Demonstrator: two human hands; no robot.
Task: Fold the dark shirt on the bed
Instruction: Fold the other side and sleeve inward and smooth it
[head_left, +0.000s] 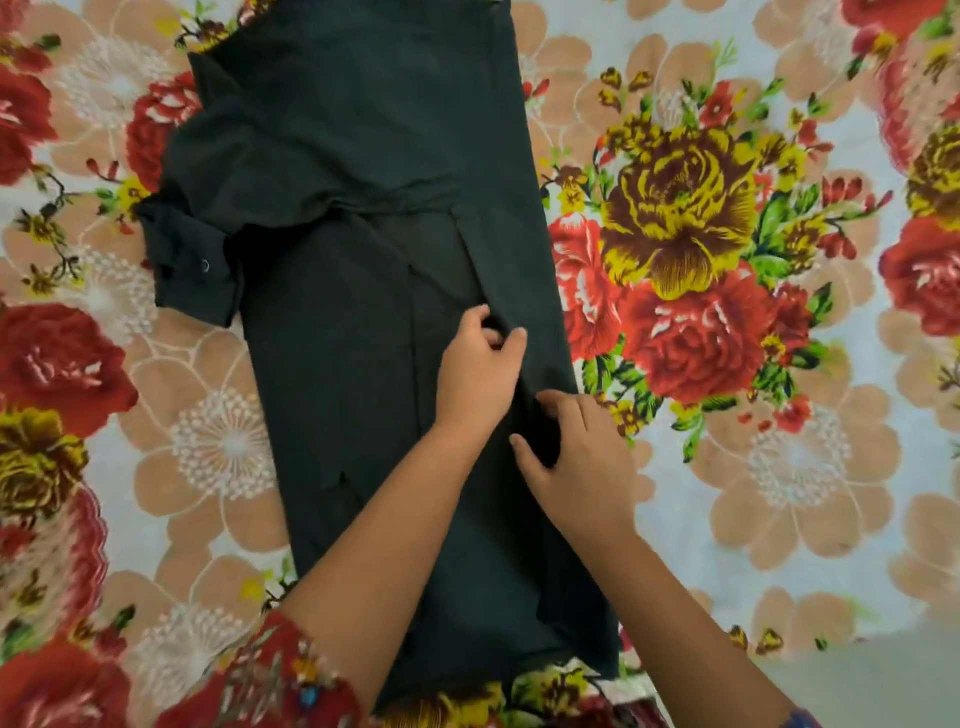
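- Shirt (363, 322) is laid lengthwise on the floral bedsheet (727, 467), its cuff (192, 265) jutting left.
- Left hand (478, 369) is pinched on a shirt fold, right of centre.
- Right hand (576, 462) is clamped on the same fold, nearer.

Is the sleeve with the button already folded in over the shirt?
No, the sleeve with its button sticks out sideways past the shirt onto the flowered bedsheet, while both hands work the opposite edge.

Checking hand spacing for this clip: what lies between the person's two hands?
Head view: only dark shirt fabric lies between left hand and right hand; both rest on it.
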